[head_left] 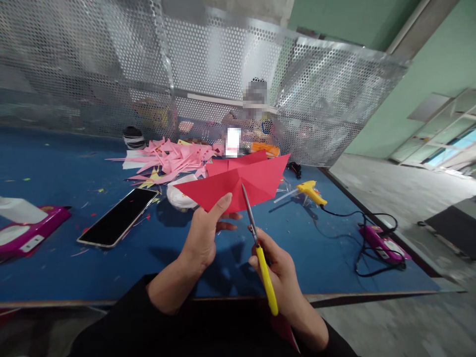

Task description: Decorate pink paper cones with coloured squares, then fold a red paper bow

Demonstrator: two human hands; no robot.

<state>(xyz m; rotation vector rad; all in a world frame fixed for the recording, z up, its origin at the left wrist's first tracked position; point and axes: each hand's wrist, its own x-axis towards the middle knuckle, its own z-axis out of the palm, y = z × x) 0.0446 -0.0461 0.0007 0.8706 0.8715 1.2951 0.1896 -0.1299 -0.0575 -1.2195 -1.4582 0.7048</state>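
Note:
A folded sheet of red paper (256, 181) is held up in front of me over the blue table. My left hand (210, 225) is closed on its lower left part, thumb on the near face and fingers behind. Yellow-handled scissors (266, 277) are in my right hand (277, 263), which is closed around the handle. Their blades point up and away, with the tip at the middle of the red paper near a fold. The far blade is partly hidden, so I cannot tell how far the blades are apart.
Behind the paper lies a pile of pink paper cut-outs (182, 156). A phone (119, 218) and a purple power strip (40, 228) lie left; a yellow glue gun (310, 191) and a second purple strip (385, 245) lie right. Perforated sheeting (223, 54) stands behind, with a blurred person beyond.

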